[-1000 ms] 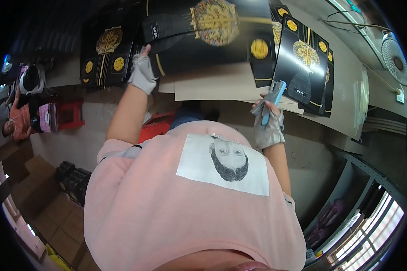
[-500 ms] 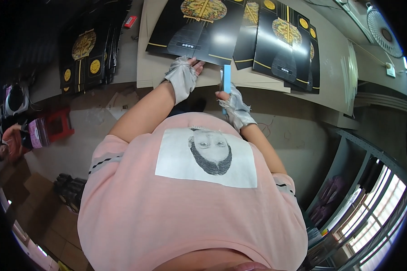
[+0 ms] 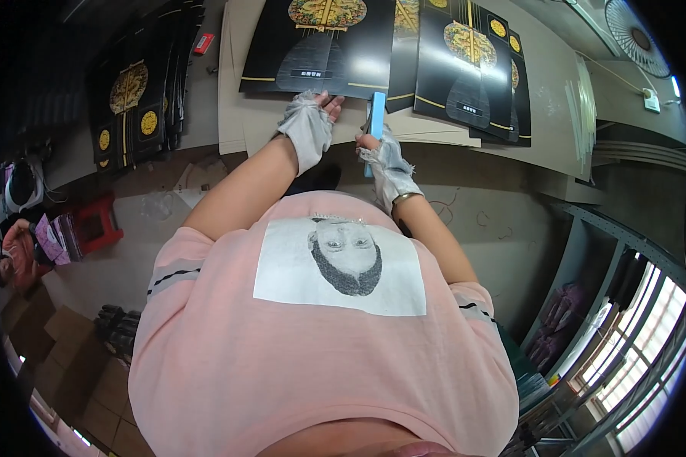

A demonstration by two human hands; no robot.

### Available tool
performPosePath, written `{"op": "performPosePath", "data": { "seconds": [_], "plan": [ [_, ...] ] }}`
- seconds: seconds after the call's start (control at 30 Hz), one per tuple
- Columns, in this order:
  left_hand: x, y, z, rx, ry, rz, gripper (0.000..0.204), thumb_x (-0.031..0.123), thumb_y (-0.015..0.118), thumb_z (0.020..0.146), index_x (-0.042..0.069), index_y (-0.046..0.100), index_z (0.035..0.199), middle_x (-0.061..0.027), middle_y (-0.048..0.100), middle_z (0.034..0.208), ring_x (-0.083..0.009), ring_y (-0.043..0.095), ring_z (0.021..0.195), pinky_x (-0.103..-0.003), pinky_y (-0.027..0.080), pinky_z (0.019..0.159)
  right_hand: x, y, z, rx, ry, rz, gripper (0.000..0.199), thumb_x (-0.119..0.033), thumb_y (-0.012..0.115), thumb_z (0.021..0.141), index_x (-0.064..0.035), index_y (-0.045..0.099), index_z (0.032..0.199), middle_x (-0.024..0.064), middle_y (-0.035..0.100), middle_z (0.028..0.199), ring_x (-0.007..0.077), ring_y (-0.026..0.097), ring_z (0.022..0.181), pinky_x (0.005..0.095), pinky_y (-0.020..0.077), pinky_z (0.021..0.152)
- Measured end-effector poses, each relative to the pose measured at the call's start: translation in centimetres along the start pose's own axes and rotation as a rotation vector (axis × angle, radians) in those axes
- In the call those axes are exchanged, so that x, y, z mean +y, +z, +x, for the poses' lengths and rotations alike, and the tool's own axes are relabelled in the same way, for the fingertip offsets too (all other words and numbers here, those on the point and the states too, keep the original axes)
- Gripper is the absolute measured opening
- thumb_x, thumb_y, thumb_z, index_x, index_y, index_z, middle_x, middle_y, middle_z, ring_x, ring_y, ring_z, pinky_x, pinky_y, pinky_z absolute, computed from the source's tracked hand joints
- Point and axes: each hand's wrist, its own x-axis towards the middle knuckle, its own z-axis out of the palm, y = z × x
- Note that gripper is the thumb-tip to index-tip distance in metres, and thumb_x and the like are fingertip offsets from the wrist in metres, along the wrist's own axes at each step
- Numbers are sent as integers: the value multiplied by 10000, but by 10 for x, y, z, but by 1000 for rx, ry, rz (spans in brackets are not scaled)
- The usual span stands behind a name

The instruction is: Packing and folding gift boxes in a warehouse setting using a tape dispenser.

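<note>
A large black printed sheet (image 3: pixel 290 65) with gold and coloured patterns lies on the worktable in front of me. My left hand (image 3: pixel 306 128), in a worn grey fingerless glove, is at the sheet's near edge. Its fingers are stretched out and slightly apart, and they hold nothing visible. In a similar glove, my right hand (image 3: pixel 389 161) grips a light blue stapler (image 3: pixel 377 116). The stapler stands on end, its far tip at the near edge close to the sheet's right corner. Whether its jaws touch the sheet I cannot tell.
Similar black sheets (image 3: pixel 465 84) overlap to the right, above pale board (image 3: pixel 545 126). More black folded pieces (image 3: pixel 129 99) are stacked at the left, beside a small red box (image 3: pixel 203 43). A fan (image 3: pixel 634 38) stands at the far right. Another person (image 3: pixel 21 255) sits at the far left near a red stool (image 3: pixel 99 222).
The whole view has shifted slightly. My right hand and the stapler have moved a little forward and left along the sheet's edge. My left hand stays by the same edge.
</note>
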Motion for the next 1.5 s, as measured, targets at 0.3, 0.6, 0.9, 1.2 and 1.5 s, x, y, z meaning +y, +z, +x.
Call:
{"op": "performPosePath", "data": {
  "seconds": [0.3, 0.6, 0.9, 1.2, 1.5],
  "plan": [
    [-4, 2, 0, -3, -30, -56, 189, 71, 624, 830, 53, 470, 937, -175, 598, 996, -238, 605, 906, -301, 515, 785, -7, 2, 19, 54, -26, -7, 269, -236, 649, 750, -20, 544, 871, 75, 541, 714, 197, 531, 631, 339, 429, 555],
    [69, -35, -19, 178, 102, 12, 332, 193, 660, 782, 97, 513, 1065, -84, 528, 1060, -221, 512, 960, -352, 466, 790, -38, -54, 8, -57, 249, 38, 206, -191, 657, 761, -61, 530, 858, 33, 530, 648, 151, 520, 520, 295, 416, 475],
    [63, -23, -20, 117, 116, 507, 468, 114, 674, 780, 123, 482, 1207, -20, 527, 1059, -175, 505, 923, -381, 448, 780, -15, -33, 4, -211, -3, 76, 291, -181, 640, 754, -8, 538, 964, 84, 590, 808, 224, 572, 737, 315, 459, 649],
    [41, -30, -4, -108, -8, 498, 282, 95, 651, 794, 119, 531, 1048, 22, 559, 940, -136, 546, 823, -281, 466, 728, -19, 28, 5, -282, -21, -89, 304, -242, 671, 720, -10, 556, 879, 118, 570, 771, 256, 542, 730, 368, 436, 668],
    [35, -28, -11, -29, 48, 631, 319, 159, 657, 795, 85, 556, 1088, -22, 586, 906, -148, 558, 817, -278, 447, 734, 10, 12, 12, -278, 232, 239, 191, -118, 656, 743, -118, 480, 817, -2, 462, 647, 128, 474, 501, 304, 415, 452]
  ]
}}
